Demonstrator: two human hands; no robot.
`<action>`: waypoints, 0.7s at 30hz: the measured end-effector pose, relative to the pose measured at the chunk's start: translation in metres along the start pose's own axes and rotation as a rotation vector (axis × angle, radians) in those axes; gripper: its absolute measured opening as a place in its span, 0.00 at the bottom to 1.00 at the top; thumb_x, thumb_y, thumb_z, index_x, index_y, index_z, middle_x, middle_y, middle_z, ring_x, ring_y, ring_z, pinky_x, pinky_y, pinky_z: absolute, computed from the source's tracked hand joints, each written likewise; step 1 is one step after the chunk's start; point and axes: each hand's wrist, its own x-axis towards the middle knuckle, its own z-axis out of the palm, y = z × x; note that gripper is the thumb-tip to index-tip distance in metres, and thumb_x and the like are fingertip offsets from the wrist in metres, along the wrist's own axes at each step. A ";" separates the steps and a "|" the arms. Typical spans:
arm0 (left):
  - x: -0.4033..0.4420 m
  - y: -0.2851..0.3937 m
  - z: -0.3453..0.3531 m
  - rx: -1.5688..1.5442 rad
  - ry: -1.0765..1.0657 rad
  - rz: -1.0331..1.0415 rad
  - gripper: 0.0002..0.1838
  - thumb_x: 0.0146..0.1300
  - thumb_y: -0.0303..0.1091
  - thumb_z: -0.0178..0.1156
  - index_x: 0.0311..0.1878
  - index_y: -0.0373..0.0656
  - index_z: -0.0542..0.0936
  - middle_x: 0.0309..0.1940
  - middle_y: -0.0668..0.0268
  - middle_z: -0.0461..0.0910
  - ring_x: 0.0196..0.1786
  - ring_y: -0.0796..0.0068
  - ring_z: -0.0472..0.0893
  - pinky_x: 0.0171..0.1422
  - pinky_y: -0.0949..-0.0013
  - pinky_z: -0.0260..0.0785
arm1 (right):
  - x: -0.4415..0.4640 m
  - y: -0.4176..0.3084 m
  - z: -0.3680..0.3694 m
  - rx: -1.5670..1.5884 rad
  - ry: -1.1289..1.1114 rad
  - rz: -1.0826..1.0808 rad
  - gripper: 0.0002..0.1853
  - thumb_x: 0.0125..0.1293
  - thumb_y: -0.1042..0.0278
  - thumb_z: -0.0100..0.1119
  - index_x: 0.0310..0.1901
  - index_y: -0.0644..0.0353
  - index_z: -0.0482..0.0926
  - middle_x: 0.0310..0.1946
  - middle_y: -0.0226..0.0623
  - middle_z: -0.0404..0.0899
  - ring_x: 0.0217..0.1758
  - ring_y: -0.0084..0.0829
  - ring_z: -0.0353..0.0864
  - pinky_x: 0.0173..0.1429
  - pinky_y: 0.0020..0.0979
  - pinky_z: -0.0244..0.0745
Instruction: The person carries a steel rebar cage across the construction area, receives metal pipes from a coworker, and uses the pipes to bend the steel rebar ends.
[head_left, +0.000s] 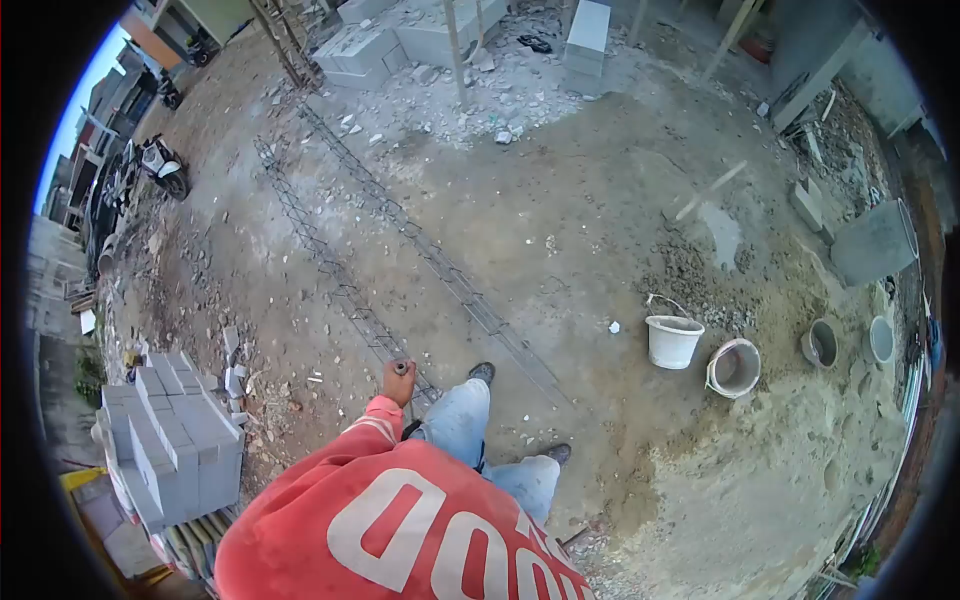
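Observation:
My left hand (398, 382) is closed around a small dark roll, perhaps wire, whose round end shows at the top of the fist. Just beyond and beneath that hand lies a long steel rebar cage (345, 288) on the dirt ground. A second rebar cage (440, 262) stretches alongside it to the right, ending a little ahead of my feet. My right hand does not show; the red shirt fills the bottom of the view. A bit of a tool handle (577, 537) pokes out beside the shirt at the lower right.
Grey blocks (175, 430) are stacked at the lower left. To the right stand a white bucket (673, 340), another bucket (733, 368) and more containers near a sand heap (740, 490). Large pale blocks (365, 50) and upright poles are at the top. A motorbike (163, 167) is parked at the upper left.

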 end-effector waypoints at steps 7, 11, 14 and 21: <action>0.036 0.094 -0.073 -0.328 0.091 -0.043 0.23 0.71 0.39 0.59 0.18 0.43 0.71 0.13 0.75 0.68 0.17 0.82 0.66 0.22 0.70 0.58 | -0.008 -0.195 0.014 -0.080 -0.131 -0.505 0.27 0.56 0.53 0.64 0.29 0.79 0.76 0.21 0.51 0.78 0.24 0.46 0.77 0.34 0.48 0.71; 0.020 0.064 -0.084 -0.240 0.337 -0.066 0.22 0.71 0.38 0.58 0.18 0.43 0.71 0.13 0.74 0.67 0.16 0.82 0.65 0.22 0.69 0.58 | -0.013 -0.299 0.035 -0.114 -0.174 -0.713 0.24 0.56 0.56 0.63 0.26 0.79 0.75 0.19 0.49 0.78 0.22 0.43 0.75 0.32 0.47 0.69; 0.007 0.053 -0.103 -0.350 0.362 -0.334 0.19 0.66 0.40 0.60 0.23 0.36 0.78 0.15 0.62 0.69 0.20 0.71 0.66 0.28 0.60 0.59 | -0.015 -0.382 0.068 -0.100 -0.190 -0.841 0.23 0.56 0.59 0.63 0.24 0.78 0.75 0.18 0.48 0.77 0.21 0.41 0.73 0.31 0.47 0.68; -0.053 -0.001 -0.118 -0.065 0.613 -0.535 0.20 0.62 0.41 0.63 0.21 0.34 0.77 0.14 0.54 0.73 0.18 0.63 0.68 0.28 0.54 0.61 | -0.049 -0.598 0.171 -0.070 -0.238 -1.099 0.20 0.59 0.57 0.65 0.24 0.67 0.71 0.13 0.36 0.70 0.14 0.32 0.69 0.20 0.38 0.65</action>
